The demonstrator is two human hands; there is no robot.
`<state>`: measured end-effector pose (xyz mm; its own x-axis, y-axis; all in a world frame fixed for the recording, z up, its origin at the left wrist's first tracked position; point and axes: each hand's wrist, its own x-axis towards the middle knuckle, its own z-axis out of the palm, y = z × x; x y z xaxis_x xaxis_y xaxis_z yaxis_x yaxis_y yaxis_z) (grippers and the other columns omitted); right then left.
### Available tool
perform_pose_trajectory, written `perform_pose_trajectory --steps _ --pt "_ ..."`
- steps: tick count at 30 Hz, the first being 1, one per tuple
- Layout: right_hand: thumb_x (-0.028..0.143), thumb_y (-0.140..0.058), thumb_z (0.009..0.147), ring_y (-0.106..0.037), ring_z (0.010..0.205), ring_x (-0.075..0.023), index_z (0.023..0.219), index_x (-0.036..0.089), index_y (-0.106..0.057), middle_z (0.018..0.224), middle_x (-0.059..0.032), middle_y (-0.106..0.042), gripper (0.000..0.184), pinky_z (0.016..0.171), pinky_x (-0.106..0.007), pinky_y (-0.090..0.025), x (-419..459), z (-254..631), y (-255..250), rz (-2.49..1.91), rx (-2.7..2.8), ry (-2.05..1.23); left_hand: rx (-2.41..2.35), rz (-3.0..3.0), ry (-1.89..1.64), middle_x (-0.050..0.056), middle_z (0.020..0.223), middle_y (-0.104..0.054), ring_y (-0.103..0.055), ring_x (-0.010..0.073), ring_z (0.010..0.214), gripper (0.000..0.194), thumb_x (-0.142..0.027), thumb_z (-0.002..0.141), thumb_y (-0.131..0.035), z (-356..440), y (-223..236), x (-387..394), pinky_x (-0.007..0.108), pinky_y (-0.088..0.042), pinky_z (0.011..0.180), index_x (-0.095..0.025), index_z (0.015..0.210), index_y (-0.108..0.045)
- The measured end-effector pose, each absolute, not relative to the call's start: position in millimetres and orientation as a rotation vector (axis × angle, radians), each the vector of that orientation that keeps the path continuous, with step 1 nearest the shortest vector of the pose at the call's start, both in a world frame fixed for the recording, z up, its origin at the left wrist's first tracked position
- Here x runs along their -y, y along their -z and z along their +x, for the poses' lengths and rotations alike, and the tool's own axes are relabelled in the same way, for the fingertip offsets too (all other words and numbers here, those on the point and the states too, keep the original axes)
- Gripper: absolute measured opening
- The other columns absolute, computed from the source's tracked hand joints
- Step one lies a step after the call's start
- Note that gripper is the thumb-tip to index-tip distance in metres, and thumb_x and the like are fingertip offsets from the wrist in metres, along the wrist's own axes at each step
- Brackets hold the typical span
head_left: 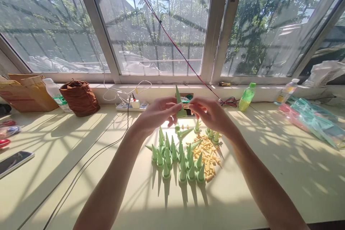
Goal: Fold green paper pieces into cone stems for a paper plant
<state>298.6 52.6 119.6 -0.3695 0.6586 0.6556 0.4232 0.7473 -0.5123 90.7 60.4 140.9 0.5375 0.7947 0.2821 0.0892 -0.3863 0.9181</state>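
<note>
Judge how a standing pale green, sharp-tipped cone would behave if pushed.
Such a cone probably withstands light nudges, given its flared base, but, tall and narrow, could topple if shoved. Its round taper might roll in an arc.

No text, brand or number can be read. The clear bottle (59,97) near the box (35,95) bears a partly green label (61,101), its print too small and blurred to make out.
</note>
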Motion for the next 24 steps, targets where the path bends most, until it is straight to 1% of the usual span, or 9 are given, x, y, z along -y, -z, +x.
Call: perform_pose_trajectory --steps 2,6,10,13,15,18,21,23,24 --pt "0.047 -0.047 0.098 -0.048 0.059 -0.0105 0.078 0.018 -0.059 0.063 0.0017 -0.052 0.037 0.059 -0.024 -0.041 -52 298 -120 -0.835 2.014 -0.358 -0.738 1.858 -0.942 0.004 0.075 -0.064 -0.054 0.0087 0.051 0.026 -0.043 0.083 -0.070 90 -140 -61 0.019 -0.043 0.040 -0.019 0.093 -0.071" --pt "0.052 -0.047 0.097 -0.042 0.051 -0.0087 0.070 0.019 -0.053 0.056 0.0045 -0.043 0.043 0.051 -0.023 -0.036 -53 296 -119 -0.898 1.967 -0.459 -0.767 1.969 -1.013 0.000 0.064 -0.061 -0.050 0.0073 0.043 0.024 -0.040 0.086 -0.068 93 -138 -61 0.020 -0.042 0.039 -0.020 0.099 -0.069" --pt "0.056 -0.047 0.095 -0.032 0.041 -0.0059 0.069 0.020 -0.047 0.052 0.0083 -0.031 0.045 0.041 -0.022 -0.026 -55 295 -118 -0.784 1.843 -0.782 -0.825 2.076 -1.135 0.003 0.087 -0.068 -0.053 0.0051 0.044 0.022 -0.037 0.088 -0.066 101 -138 -55 0.019 -0.043 0.039 -0.021 0.102 -0.068" --pt "0.059 -0.052 0.092 -0.027 0.038 -0.0045 0.067 0.021 -0.045 0.053 0.0094 -0.028 0.046 0.037 -0.022 -0.020 -56 294 -118 -0.694 1.751 -0.973 -0.866 2.148 -1.194 0.003 0.097 -0.069 -0.056 0.0049 0.049 0.021 -0.035 0.089 -0.065 105 -138 -51 0.017 -0.046 0.042 -0.023 0.106 -0.068" --pt "0.059 -0.053 0.091 -0.031 0.037 -0.0045 0.066 0.021 -0.045 0.052 0.0093 -0.030 0.046 0.037 -0.022 -0.023 -55 293 -119 -0.704 1.733 -0.955 -0.874 2.137 -1.200 0.003 0.095 -0.068 -0.057 0.0055 0.049 0.020 -0.034 0.088 -0.066 104 -139 -50 0.018 -0.046 0.042 -0.022 0.105 -0.068" --pt "0.056 -0.052 0.093 -0.042 0.041 -0.0056 0.071 0.019 -0.052 0.055 0.0065 -0.044 0.042 0.041 -0.023 -0.034 -54 292 -119 -0.728 1.767 -0.818 -0.811 2.008 -1.109 0.002 0.081 -0.066 -0.056 0.0075 0.047 0.021 -0.035 0.086 -0.069 100 -140 -53 0.020 -0.045 0.040 -0.020 0.100 -0.068" --pt "0.050 -0.062 0.089 -0.053 0.050 -0.0074 0.091 0.018 -0.061 0.072 0.0017 -0.058 0.031 0.049 -0.024 -0.045 -53 292 -118 -0.732 1.790 -0.704 -0.755 1.859 -1.043 0.001 0.069 -0.059 -0.052 0.0077 0.046 0.020 -0.037 0.087 -0.068 94 -141 -57 0.019 -0.040 0.038 -0.019 0.095 -0.068" --pt "0.045 -0.067 0.085 -0.057 0.055 -0.0084 0.101 0.020 -0.062 0.083 -0.0002 -0.062 0.030 0.052 -0.025 -0.048 -52 293 -119 -0.733 1.789 -0.668 -0.735 1.801 -1.022 0.001 0.068 -0.058 -0.050 0.0071 0.046 0.021 -0.039 0.088 -0.067 92 -143 -58 0.018 -0.038 0.037 -0.018 0.092 -0.068" --pt "0.043 -0.068 0.085 -0.058 0.057 -0.0085 0.102 0.020 -0.062 0.085 -0.0005 -0.063 0.029 0.053 -0.025 -0.049 -52 293 -119 -0.731 1.787 -0.652 -0.728 1.782 -1.007 0.001 0.069 -0.057 -0.049 0.0068 0.047 0.022 -0.040 0.088 -0.067 91 -143 -58 0.018 -0.037 0.037 -0.018 0.091 -0.069"
